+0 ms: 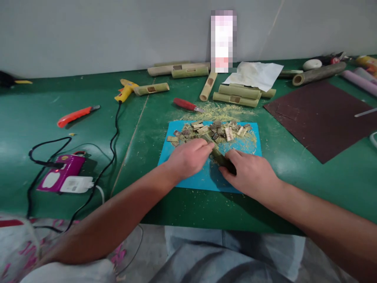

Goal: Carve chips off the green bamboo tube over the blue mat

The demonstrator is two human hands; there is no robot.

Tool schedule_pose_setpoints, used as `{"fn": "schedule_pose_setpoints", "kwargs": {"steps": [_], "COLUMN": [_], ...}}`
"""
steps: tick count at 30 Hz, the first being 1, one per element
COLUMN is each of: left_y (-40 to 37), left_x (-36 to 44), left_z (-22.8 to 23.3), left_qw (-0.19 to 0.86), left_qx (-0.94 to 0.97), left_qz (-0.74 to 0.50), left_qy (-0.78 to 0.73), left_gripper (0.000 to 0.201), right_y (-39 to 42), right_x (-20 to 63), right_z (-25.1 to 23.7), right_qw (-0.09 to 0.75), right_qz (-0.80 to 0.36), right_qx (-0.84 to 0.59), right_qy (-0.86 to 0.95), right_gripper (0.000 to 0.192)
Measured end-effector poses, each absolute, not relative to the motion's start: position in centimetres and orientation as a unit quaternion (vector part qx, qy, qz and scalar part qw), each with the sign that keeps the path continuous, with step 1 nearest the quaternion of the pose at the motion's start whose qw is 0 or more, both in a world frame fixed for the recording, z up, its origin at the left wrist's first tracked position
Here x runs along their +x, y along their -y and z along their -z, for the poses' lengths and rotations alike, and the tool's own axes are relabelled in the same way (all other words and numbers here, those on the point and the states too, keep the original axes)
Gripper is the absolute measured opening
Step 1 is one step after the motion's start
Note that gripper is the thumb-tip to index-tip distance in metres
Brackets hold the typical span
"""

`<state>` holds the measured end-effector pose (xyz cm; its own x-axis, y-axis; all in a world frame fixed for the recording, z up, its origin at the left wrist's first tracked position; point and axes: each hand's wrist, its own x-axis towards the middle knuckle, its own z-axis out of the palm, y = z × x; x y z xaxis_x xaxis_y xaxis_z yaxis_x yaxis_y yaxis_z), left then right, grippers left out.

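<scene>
A dark green bamboo tube (218,155) lies slantwise over the blue sheet (193,184), its far end among the chips. My right hand (251,169) is wrapped round its near end. The fingers of my left hand (191,156) are closed at its farther part; the palm side is hidden. Just beyond both hands, several small bamboo chips (229,133) and shavings are heaped on the sheet. Past the heap lies a red-handled knife (185,104) with a short metal blade, touched by neither hand.
Cut bamboo tubes (238,98) with notches lie at the back, near white paper (255,75). A yellow glue gun (126,89), an orange utility knife (75,116) and a purple power strip (63,173) with cables are on the left. A dark brown sheet (321,122) lies right.
</scene>
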<state>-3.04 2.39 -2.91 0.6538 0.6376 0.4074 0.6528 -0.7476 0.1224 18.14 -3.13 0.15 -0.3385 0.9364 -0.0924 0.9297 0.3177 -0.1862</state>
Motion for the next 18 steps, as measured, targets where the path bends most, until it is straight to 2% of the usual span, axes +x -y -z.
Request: {"fn": "schedule_pose_setpoints", "kwargs": {"steps": [11,18], "left_y": [-2.3,-1.5], "left_x": [-2.8,-2.5], "left_z": [3.0,2.8], "left_qw": [0.037,0.013], "left_qx": [-0.905,-0.907], "left_qz": [0.199,0.199], "left_qy": [0.375,0.372], "left_gripper": [0.037,0.037], "right_y": [3.3,3.2], "right_x": [18.1,18.2], "right_z": [-0.3,-0.4], "right_qw": [0.001,0.000], "right_qz": [-0.110,-0.118], "right_qx": [-0.575,-0.580], "right_qy": [0.811,0.806], "right_gripper": [0.021,0.020]}}
